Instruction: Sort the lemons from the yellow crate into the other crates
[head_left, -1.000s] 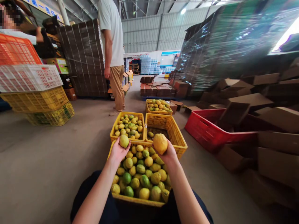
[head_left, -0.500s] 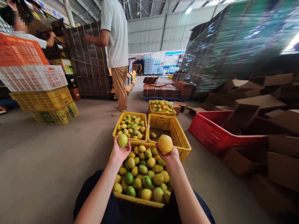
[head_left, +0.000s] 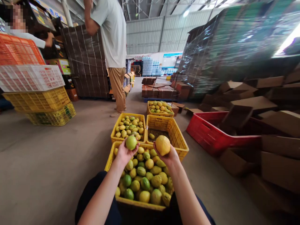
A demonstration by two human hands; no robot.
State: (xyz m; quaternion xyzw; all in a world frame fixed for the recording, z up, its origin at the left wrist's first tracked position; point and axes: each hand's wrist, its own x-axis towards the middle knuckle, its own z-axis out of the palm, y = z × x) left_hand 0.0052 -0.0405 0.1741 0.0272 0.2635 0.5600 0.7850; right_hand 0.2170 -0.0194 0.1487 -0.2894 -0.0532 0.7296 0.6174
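My left hand (head_left: 125, 153) holds a round green lemon (head_left: 131, 142) on its upturned fingers. A larger yellow lemon (head_left: 162, 145) rests in my right hand (head_left: 170, 156), its fingers curled round the underside. Both hands are over the far part of a yellow crate (head_left: 138, 203) full of green and yellow lemons, which stands close before my knees. Just beyond my left hand is a second yellow crate (head_left: 114, 137), well filled with lemons. To its right, behind my right hand, a third yellow crate (head_left: 179, 134) has one small greenish lemon (head_left: 152, 136) showing on its floor.
Another fruit-filled yellow crate (head_left: 160, 115) stands farther back. On the right lie a red crate (head_left: 203, 134) and open cardboard boxes (head_left: 278, 165). Stacked crates (head_left: 35, 78) stand at left. One person (head_left: 114, 47) stands ahead; another person's arm (head_left: 48, 40) shows at far left.
My left hand has moved right with the green lemon, closer to the yellow lemon. My right hand still holds its lemon. The standing person has raised an arm, and the view has shifted slightly.
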